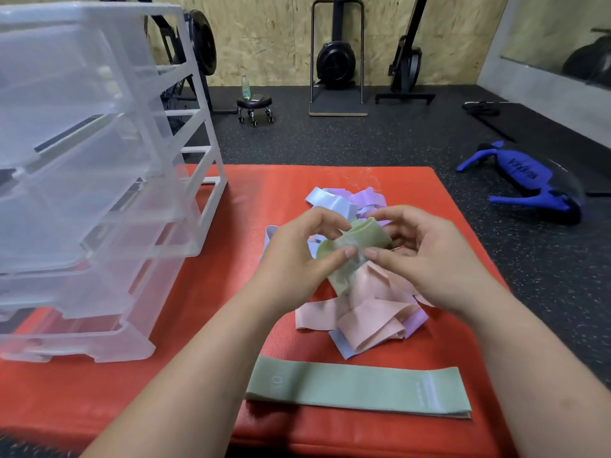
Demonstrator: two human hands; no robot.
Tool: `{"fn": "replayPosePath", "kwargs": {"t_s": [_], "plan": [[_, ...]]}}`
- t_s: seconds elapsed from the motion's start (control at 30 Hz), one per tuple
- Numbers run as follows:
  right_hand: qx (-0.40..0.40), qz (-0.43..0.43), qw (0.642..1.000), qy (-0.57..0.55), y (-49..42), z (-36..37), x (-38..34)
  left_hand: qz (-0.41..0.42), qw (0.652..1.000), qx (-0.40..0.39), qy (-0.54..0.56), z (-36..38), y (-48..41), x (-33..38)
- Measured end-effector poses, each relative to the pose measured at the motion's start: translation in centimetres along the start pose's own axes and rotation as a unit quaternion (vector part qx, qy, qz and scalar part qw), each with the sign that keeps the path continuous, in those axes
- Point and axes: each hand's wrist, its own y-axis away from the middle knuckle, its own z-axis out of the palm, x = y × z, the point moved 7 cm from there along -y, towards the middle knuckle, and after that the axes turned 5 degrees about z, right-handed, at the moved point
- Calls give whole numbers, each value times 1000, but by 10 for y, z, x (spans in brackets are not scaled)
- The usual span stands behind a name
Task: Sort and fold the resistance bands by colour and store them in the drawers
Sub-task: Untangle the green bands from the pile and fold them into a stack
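Note:
A green band is lifted above the pile, crumpled between both hands. My left hand pinches its left part with thumb and fingers. My right hand pinches its right part. Beneath them lies a tangled pile: pink bands, light blue bands and purple bands. Another green band lies flat near the front of the red mat. The clear plastic drawer unit stands on the mat's left side, with several drawers pulled out.
The mat lies on a dark speckled gym floor. A blue exercise device sits on the floor to the right. Farther back are a small wheeled stool with a bottle on it and black fitness machines against the wooden wall.

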Motion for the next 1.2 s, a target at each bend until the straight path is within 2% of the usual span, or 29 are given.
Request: {"fn": "replayPosePath", "kwargs": {"t_s": [0.13, 0.23, 0.3, 0.47, 0.63, 0.73, 0.87, 1.0, 1.1, 1.2], "plan": [[12, -53, 998, 41, 6, 0, -18, 18, 999, -16, -26, 3, 2, 3], [34, -72, 997, -17, 11, -4, -27, -2, 996, -77, -54, 11, 4, -12], [53, -72, 995, -52, 14, -7, -27, -4, 992, -90, -85, 13, 6, -19], [172, -89, 976, -103, 23, -33, -29, -21, 988, -98, -119, 12, 10, -28], [242, -76, 960, -118, 33, -45, -19, -16, 981, -73, -179, 6, 9, -27], [252, -68, 957, -124, 34, -44, -14, -23, 967, -94, -234, 11, 12, -32], [286, -47, 949, -120, 30, -53, -6, -11, 959, -60, -276, 2, 11, -39], [260, -31, 957, -127, 26, -54, 1, -54, 960, -64, -267, -7, 11, -43], [238, -41, 967, -86, 24, -47, -2, -88, 935, -93, -329, -7, 16, -54], [256, -32, 964, -70, 22, -49, 4, -103, 936, -94, -322, -8, 18, -62]]}}
